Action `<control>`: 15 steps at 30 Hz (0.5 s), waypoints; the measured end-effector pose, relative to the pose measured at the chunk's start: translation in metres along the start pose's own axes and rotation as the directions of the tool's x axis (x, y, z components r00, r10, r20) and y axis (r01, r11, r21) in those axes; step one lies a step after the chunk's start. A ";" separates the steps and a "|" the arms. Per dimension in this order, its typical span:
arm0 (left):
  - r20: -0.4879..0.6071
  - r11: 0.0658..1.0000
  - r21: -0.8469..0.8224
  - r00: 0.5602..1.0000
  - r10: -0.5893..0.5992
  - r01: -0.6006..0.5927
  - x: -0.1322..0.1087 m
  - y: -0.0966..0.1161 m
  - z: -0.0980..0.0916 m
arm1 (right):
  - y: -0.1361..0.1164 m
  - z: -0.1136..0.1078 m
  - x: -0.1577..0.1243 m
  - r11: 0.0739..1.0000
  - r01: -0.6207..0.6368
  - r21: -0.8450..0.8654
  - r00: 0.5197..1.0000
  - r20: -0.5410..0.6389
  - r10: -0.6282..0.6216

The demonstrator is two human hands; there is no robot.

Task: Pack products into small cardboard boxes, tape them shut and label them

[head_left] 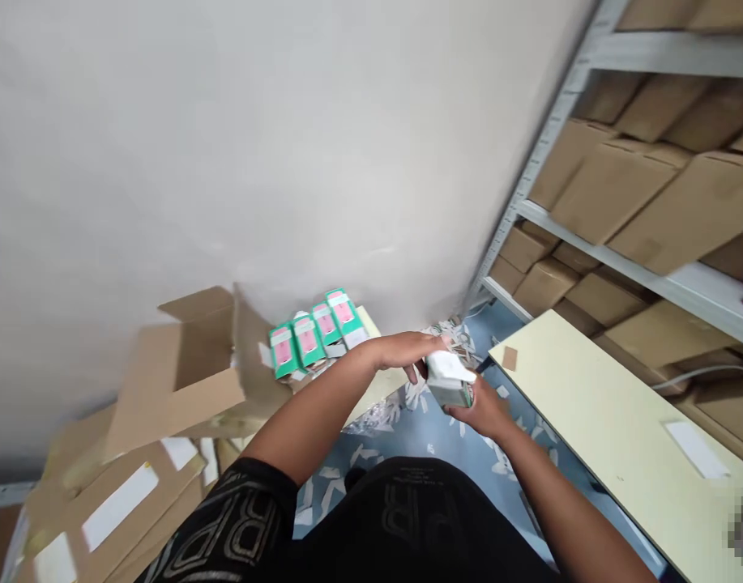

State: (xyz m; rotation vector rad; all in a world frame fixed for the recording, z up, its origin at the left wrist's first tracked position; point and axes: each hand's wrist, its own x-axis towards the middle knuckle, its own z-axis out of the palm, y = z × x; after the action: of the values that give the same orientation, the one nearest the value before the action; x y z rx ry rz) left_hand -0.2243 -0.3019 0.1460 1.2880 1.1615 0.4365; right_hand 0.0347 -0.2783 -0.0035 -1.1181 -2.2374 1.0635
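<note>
We are holding a small box (449,379) over the paper-strewn floor (420,433), just left of the bench (620,421). The grip of our left hand (401,352) and right hand (481,409) is clamping it.

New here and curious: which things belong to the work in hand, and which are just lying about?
In hand: small box, held between left hand and right hand; likely the row of green boxes.
Lying about: open carton, paper scraps on the floor, shelved cartons, white label on the table.
</note>
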 end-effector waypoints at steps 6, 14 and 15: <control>-0.152 0.893 0.222 0.891 0.428 -0.391 0.122 0.030 0.085 | 0.089 -0.109 -0.046 0.809 -0.288 0.512 0.957 0.183 0.224; -0.068 0.828 0.290 0.853 0.518 -0.480 0.234 0.070 0.134 | 0.153 -0.199 -0.062 0.738 -0.277 0.616 0.959 0.124 0.257; -0.100 0.861 0.237 0.870 0.482 -0.450 0.248 0.068 0.139 | 0.160 -0.200 -0.060 0.755 -0.269 0.599 0.956 0.070 0.285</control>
State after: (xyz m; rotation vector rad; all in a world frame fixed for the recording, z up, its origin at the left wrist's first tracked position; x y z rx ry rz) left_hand 0.0187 -0.1526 0.0829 1.7560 1.0332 0.8034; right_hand 0.2779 -0.1760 -0.0073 -1.1637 -1.5299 1.7170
